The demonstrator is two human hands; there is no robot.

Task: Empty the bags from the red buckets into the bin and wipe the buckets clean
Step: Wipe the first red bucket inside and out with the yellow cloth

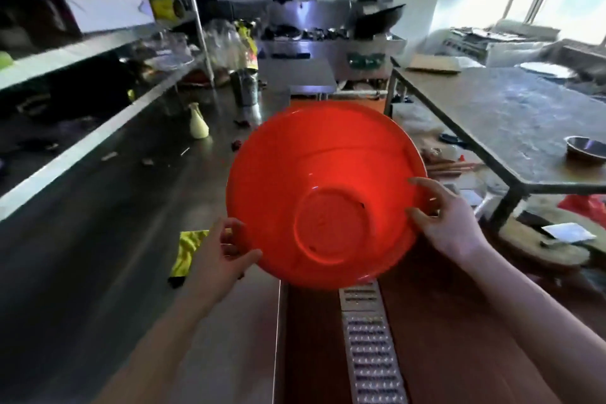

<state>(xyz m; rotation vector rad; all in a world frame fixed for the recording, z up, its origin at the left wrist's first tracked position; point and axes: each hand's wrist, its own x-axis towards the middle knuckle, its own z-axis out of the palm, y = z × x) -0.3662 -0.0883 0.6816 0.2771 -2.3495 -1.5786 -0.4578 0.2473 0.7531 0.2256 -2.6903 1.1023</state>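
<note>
this is looking like a commercial kitchen. a long stainless steel counter (98,239) is running along the left under metal shelves (108,39) that are carrying goods. at the back a cooking range (295,46) is holding a dark wok (377,20). a steel worktable (508,115) is standing at the right, and a metal drain grate (370,338) is lying in the floor.

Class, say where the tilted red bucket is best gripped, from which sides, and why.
At the rim, from opposite sides, where the left hand and right hand hold the red bucket: its wall is wide and smooth, no handle shows, so the edge likely gives the best purchase.
</note>
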